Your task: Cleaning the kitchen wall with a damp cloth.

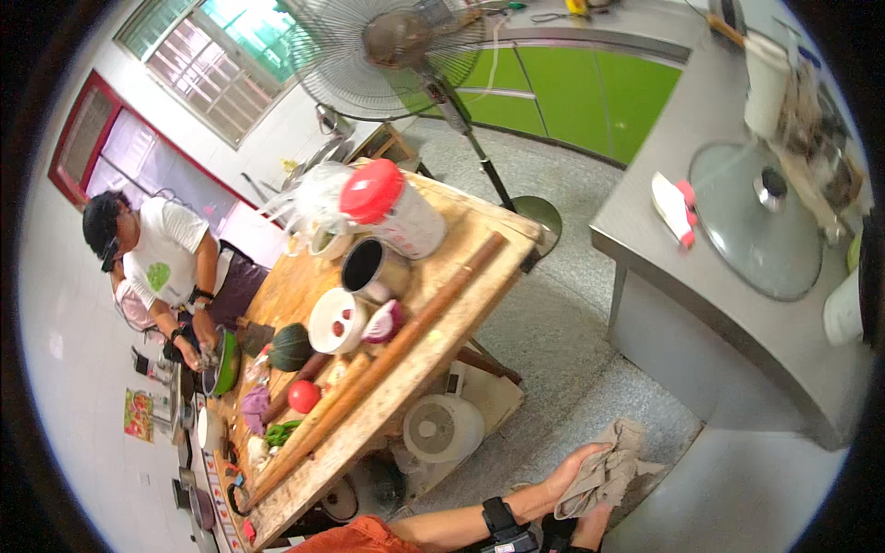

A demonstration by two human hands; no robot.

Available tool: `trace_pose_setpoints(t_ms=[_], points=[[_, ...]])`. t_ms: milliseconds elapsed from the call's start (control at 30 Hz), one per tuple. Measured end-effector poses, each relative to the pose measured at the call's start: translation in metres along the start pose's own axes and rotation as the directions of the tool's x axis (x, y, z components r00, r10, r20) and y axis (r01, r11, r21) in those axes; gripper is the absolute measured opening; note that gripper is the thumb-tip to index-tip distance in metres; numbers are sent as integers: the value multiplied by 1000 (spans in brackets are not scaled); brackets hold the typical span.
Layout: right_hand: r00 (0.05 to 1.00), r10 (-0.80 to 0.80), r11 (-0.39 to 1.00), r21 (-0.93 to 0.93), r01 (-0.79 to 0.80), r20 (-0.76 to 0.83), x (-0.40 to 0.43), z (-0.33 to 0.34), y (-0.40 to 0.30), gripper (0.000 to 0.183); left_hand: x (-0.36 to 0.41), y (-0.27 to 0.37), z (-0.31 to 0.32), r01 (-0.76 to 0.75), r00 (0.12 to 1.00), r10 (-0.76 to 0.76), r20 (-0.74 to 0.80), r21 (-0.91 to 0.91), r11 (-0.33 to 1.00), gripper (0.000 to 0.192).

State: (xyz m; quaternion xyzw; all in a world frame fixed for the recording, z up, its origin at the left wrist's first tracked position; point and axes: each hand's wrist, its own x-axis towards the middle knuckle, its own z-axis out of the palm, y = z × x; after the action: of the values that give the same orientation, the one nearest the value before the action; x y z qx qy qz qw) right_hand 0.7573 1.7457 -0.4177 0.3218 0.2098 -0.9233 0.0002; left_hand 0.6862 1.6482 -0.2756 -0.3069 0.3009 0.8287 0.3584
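Observation:
Low at the right of the view, a crumpled grey-beige cloth (608, 470) is bunched between my two hands, above the speckled floor. My left hand (574, 470) grips the cloth's upper left side, with a black band on that wrist. Beneath the cloth, my right hand (593, 518) holds its lower part; the cloth hides most of its fingers. A steel counter (643, 235) stands to the right of my hands, with a glass lid (760, 221) and a white and red object (671, 207) on it.
A wooden table (415, 387) bears a long rolling pin (387, 359), a green squash (290, 347), a tomato (304, 396), a white bowl (339, 321) and a red-lidded container (394, 207). A standing fan (394, 41) is behind it. Another person (166, 269) handles something over a green basin.

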Motion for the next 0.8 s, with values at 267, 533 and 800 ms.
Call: trace_pose_setpoints(t_ms=[267, 533, 800], points=[[984, 145, 974, 160, -160, 103, -124, 189, -59, 56, -137, 55, 38, -172, 968, 168, 184, 2, 985, 31], [897, 286, 957, -158, -245, 339, -208, 286, -93, 68, -285, 116, 79, -509, 856, 439, 273, 296, 808, 36], [875, 339, 838, -534, -112, 347, -263, 369, -62, 69, -341, 129, 76, -740, 624, 767, 152, 430, 517, 42]])
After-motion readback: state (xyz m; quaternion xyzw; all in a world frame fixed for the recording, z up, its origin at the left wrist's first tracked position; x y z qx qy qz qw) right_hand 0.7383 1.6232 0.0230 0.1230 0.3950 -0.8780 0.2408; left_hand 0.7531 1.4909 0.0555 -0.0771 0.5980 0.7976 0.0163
